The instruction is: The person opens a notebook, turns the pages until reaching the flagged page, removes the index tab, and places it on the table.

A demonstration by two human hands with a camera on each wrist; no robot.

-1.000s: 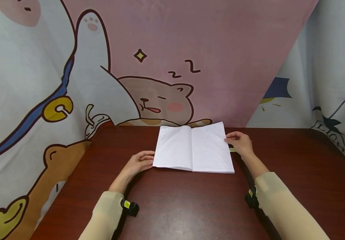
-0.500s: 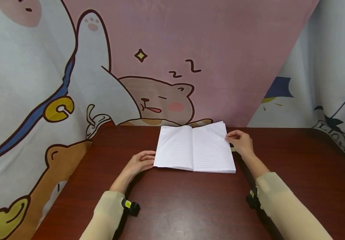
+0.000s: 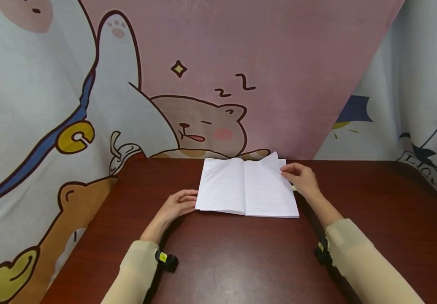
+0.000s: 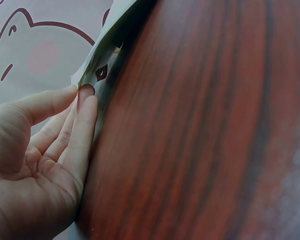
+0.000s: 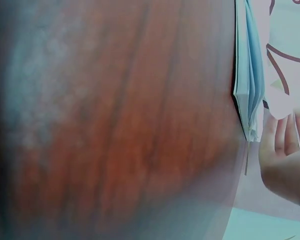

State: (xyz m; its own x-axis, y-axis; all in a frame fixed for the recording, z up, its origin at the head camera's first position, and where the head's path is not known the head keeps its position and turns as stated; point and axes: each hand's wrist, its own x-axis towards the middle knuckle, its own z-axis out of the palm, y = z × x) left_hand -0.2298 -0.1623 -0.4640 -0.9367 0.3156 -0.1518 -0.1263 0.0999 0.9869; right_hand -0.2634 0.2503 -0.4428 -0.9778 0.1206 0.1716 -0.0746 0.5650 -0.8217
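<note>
Pale yellow sleeves (image 3: 366, 257) meet black wrist cameras (image 3: 172, 264) bearing small bright yellow patches (image 3: 163, 256).

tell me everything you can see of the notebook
The notebook lies open on the dark reddish-brown table, near its far edge. Its leaves look like white paper, ruled with faint lines; a fold runs down the middle. The left hand pinches its left edge, while the right hand pinches a right-side page, whose far corner is lifted.

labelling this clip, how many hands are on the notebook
2. In the head view, the left hand holds the notebook at its left edge, and the right hand pinches a lifted page near its upper right corner.
</note>
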